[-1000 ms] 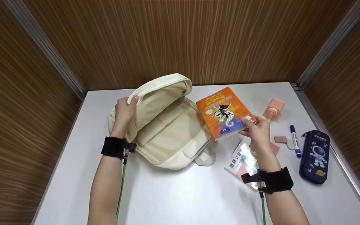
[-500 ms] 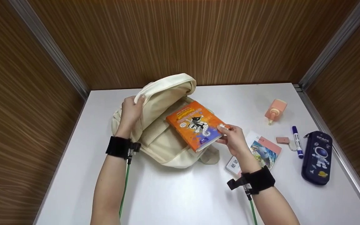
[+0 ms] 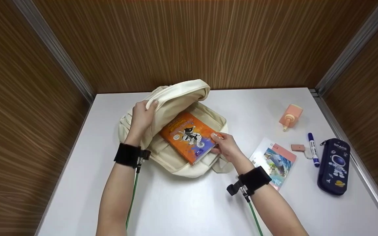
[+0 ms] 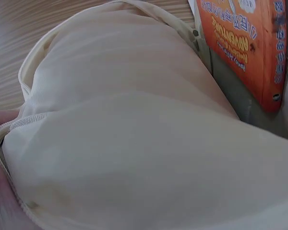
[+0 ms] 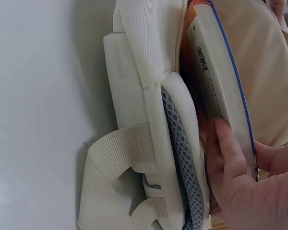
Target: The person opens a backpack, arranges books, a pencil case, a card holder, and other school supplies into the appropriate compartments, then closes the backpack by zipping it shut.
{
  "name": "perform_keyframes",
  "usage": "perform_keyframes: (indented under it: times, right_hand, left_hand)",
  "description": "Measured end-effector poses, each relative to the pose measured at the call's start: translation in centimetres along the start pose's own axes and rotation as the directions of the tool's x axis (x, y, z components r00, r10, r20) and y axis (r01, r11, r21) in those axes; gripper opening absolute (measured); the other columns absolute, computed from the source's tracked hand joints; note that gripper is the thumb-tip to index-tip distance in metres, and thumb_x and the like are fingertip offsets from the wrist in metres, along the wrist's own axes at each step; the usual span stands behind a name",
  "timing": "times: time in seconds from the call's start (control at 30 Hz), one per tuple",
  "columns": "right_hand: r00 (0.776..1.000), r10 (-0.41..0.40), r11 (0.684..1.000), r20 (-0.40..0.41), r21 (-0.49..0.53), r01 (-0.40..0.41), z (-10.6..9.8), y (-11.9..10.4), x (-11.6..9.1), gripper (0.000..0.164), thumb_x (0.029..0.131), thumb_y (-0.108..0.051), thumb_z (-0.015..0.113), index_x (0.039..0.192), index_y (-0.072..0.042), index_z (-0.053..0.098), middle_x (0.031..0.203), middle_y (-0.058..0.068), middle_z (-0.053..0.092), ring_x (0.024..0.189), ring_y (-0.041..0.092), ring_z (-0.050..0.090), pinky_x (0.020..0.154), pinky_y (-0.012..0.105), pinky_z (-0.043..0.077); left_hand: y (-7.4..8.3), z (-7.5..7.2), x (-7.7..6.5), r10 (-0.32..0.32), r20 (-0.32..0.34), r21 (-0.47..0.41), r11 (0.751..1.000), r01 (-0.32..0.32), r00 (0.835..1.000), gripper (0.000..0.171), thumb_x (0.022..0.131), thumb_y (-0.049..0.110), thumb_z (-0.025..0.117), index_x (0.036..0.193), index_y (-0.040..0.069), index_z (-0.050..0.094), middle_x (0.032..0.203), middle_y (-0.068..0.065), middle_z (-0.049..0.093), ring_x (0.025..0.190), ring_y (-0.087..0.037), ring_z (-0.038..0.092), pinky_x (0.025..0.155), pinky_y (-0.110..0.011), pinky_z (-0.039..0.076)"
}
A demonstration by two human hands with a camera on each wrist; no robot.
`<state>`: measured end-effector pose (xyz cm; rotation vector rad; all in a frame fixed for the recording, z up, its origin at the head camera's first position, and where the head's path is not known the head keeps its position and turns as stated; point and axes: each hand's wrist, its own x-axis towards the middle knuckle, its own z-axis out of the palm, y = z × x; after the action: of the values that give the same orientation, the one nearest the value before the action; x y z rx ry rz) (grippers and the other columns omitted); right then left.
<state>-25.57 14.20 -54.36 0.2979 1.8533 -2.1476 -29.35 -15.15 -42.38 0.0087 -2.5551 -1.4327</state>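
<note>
A cream backpack (image 3: 189, 171) lies unzipped on the white table, its front flap raised. My left hand (image 3: 142, 116) grips the zippered edge of that flap and keeps it lifted. An orange and purple book (image 3: 190, 137) is partly inside the opening, cover up. My right hand (image 3: 227, 146) pinches the book's lower right corner, thumb on the cover and fingers beneath. In the right wrist view the book's page edge (image 5: 230, 86) shows beside the bag's grey mesh padding. The left wrist view shows the flap's lining (image 4: 134, 115) and the book's spine end (image 4: 273, 62) beyond it.
Right of the bag lies a pink and white book (image 3: 276, 164), partly behind my right forearm. Further right are a peach bottle (image 3: 290, 117), a small pink block (image 3: 297, 147), a blue marker (image 3: 313, 150) and a navy pencil case (image 3: 334, 166). Wood-grain panels enclose the table.
My right hand has carried the orange book leftward and down, from beside the backpack into its opening. My left hand still holds the flap, shifted slightly right.
</note>
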Motion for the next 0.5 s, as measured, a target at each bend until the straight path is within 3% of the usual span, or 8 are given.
perform_keyframes:
  times: [0.07,0.2,0.27,0.37,0.43,0.5]
  right_hand:
    - [0.997,-0.045,0.99,-0.07,-0.134,0.036,0.4,0.0,0.3,0.036,0.099,-0.017,0.06,0.123,0.01,0.057,0.081,0.007,0.064,0.063,0.012,0.064,0.057,0.024,0.054]
    - [0.964,-0.159,0.928,-0.212,-0.367,0.072,0.9,-0.3,0.7,0.038,0.091,-0.021,0.072,0.115,0.008,0.064,0.077,0.004,0.062,0.059,0.008,0.057,0.053,0.021,0.048]
    - [0.959,-0.167,0.943,-0.23,-0.32,0.088,1.2,-0.3,0.9,0.041,0.09,-0.016,0.072,0.118,0.011,0.06,0.083,0.01,0.066,0.061,0.01,0.06,0.056,0.022,0.051]
    - [0.97,-0.129,0.983,-0.205,-0.154,0.098,1.9,-0.4,1.1,0.042,0.092,-0.004,0.066,0.124,0.017,0.05,0.096,0.021,0.067,0.065,0.013,0.064,0.065,0.025,0.056]
    - [0.975,-0.113,0.993,-0.191,-0.064,0.103,2.5,-0.4,1.2,0.041,0.093,0.004,0.06,0.128,0.019,0.044,0.103,0.028,0.065,0.069,0.015,0.066,0.071,0.029,0.056]
    - [0.973,-0.112,0.994,-0.201,-0.04,0.107,3.2,-0.5,1.3,0.04,0.093,0.008,0.056,0.129,0.019,0.043,0.104,0.027,0.063,0.071,0.016,0.065,0.075,0.031,0.056]
  left_hand:
    - [0.0,0.0,0.0,0.0,0.002,0.0,1.0,0.0,1.0,0.033,0.099,0.026,0.057,0.094,-0.004,0.07,0.093,-0.017,0.067,0.084,-0.025,0.057,0.081,-0.038,0.045]
    - [-0.1,0.0,-0.1,0.003,-0.002,-0.003,1.0,-0.003,1.0,0.033,0.099,0.025,0.058,0.094,-0.005,0.069,0.092,-0.017,0.066,0.084,-0.025,0.056,0.081,-0.039,0.045]
    - [-0.1,0.0,-0.1,0.005,-0.004,-0.008,1.0,-0.005,1.0,0.033,0.099,0.025,0.058,0.093,-0.005,0.069,0.091,-0.016,0.066,0.082,-0.025,0.056,0.08,-0.038,0.045]
    - [-0.1,0.0,0.0,0.01,-0.006,-0.013,1.0,-0.01,1.0,0.032,0.099,0.025,0.058,0.093,-0.005,0.069,0.09,-0.016,0.066,0.081,-0.025,0.055,0.079,-0.038,0.045]
    - [-0.2,0.0,0.1,0.016,-0.006,-0.017,1.0,-0.016,1.0,0.032,0.099,0.024,0.058,0.094,-0.005,0.07,0.091,-0.016,0.066,0.081,-0.025,0.056,0.079,-0.038,0.045]
    - [-0.2,0.0,0.1,0.022,-0.005,-0.019,1.0,-0.022,1.0,0.031,0.099,0.023,0.058,0.095,-0.005,0.07,0.092,-0.016,0.066,0.082,-0.025,0.056,0.08,-0.038,0.045]
